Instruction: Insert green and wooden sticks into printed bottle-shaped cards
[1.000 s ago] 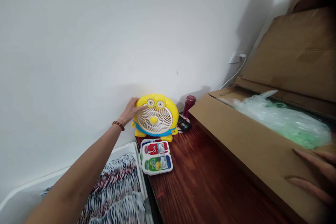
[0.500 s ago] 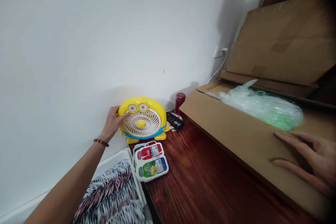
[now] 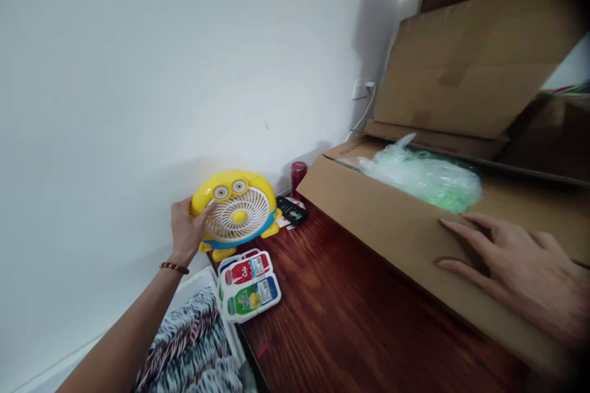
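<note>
My left hand grips the left edge of a small yellow cartoon desk fan with a white grille. The fan stands against the white wall at the back of a dark wooden table. A bead bracelet is on that wrist. My right hand lies flat, fingers spread, on the front wall of a large open cardboard box. Inside the box sits green bubble wrap.
Flat drink-shaped packs lie in front of the fan. A dark red cup and a black remote sit by the wall. A white bin with striped cloth stands left of the table. A wall socket with a cable is behind.
The view has swung right, so everything sits further left in frame. My left hand slid from the fan's top to its left side. My right hand shows more fully on the box.
</note>
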`<state>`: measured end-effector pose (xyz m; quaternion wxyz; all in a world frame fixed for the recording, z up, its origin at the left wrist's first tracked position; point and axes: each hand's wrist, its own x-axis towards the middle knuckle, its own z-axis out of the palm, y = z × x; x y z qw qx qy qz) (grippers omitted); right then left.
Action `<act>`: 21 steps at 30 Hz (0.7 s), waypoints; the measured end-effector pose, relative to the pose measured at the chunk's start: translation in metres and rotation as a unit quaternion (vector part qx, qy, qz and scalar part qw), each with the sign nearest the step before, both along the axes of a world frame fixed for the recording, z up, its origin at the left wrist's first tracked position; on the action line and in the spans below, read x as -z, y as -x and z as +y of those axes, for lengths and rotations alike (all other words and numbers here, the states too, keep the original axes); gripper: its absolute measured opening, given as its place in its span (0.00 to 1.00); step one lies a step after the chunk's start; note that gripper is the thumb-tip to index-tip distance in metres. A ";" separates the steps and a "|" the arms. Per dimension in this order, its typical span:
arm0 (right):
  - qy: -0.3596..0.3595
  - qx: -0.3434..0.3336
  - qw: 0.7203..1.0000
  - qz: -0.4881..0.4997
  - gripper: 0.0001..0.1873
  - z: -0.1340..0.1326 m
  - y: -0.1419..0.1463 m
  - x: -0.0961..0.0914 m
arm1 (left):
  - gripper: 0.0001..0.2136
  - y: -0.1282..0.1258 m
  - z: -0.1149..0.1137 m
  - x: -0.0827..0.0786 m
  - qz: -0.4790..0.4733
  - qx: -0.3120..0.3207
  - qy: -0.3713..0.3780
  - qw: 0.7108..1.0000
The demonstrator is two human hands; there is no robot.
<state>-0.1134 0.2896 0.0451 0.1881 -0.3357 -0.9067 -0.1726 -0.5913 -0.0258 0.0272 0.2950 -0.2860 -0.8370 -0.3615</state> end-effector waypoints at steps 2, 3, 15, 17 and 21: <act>-0.026 -0.033 0.999 -0.035 0.34 -0.005 0.000 -0.004 | 0.23 0.001 0.000 0.002 0.011 -0.021 0.013 1.000; -0.038 -0.043 0.998 -0.042 0.33 -0.006 -0.001 -0.005 | 0.24 0.001 0.000 0.004 0.018 -0.034 0.016 0.999; -0.074 -0.021 0.997 -0.002 0.35 -0.014 0.011 -0.006 | 0.30 -0.094 0.049 -0.010 0.063 0.067 -0.051 0.994; -0.075 0.019 0.997 0.004 0.36 -0.021 0.017 -0.008 | 0.24 -0.143 0.085 -0.011 -0.026 0.234 -0.038 0.971; -0.076 0.066 0.995 0.015 0.36 -0.029 0.026 -0.010 | 0.20 -0.244 0.167 -0.014 -0.251 0.416 -0.008 0.874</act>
